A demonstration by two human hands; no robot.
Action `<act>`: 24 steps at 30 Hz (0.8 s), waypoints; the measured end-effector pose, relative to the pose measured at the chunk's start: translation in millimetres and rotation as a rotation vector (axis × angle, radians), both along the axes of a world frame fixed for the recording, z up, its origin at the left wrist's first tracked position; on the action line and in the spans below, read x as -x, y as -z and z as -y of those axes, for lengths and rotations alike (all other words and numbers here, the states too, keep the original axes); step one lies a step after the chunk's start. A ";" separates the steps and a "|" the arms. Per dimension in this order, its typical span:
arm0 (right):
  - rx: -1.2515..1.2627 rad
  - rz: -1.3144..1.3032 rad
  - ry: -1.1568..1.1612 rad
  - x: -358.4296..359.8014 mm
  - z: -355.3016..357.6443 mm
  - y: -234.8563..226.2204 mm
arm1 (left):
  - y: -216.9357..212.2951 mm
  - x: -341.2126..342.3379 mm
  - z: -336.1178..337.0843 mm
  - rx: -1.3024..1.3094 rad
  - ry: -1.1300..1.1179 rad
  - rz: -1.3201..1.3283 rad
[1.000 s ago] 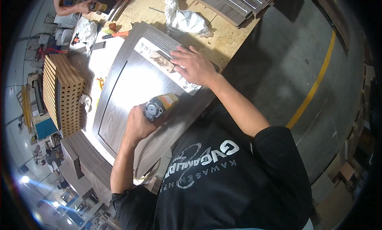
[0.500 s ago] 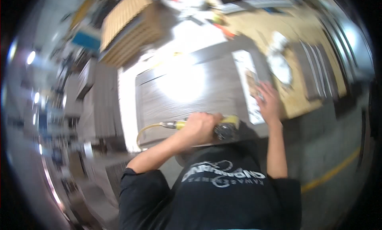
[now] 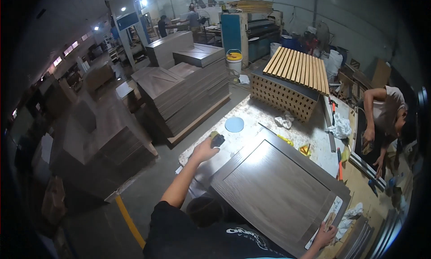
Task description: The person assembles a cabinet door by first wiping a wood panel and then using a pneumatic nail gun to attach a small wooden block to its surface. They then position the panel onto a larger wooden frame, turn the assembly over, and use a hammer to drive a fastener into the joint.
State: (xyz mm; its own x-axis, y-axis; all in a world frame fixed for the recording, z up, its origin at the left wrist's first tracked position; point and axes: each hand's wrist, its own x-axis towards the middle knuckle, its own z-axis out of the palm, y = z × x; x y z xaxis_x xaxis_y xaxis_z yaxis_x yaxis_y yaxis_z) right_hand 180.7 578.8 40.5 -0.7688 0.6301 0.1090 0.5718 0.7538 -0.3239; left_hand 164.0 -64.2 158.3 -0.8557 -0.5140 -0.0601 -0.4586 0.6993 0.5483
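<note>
- power tool (image 3: 218,140) had swung off the panel (image 3: 278,187).
- right hand (image 3: 325,235) lay half-curled at its right edge, grip unclear.
- left hand (image 3: 204,151) closed around the tool above the tabletop's (image 3: 255,110) left end; repositioning seemed underway, next needing steadiness.

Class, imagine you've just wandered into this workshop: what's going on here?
A person stands at a table with a dark grey-brown panel lying on it. Their left hand grips a dark and yellow tool, off the panel and near a light blue disc. Their right hand is at a white strip on the panel's right end; its exact grip is unclear. Over to the right, a co-worker leans over other work.
</note>
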 end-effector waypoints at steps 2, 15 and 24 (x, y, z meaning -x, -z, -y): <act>0.028 -0.010 -0.003 -0.7 -5.1 1.4 | 36.2 20.8 11.5 0.052 -0.110 0.047; 0.076 -0.484 -0.240 2.7 -7.9 25.5 | 115.5 33.3 -93.5 0.220 0.233 -0.014; 0.201 -0.720 -0.144 -24.9 -6.4 -90.0 | 135.6 35.7 -78.3 0.169 0.234 -0.084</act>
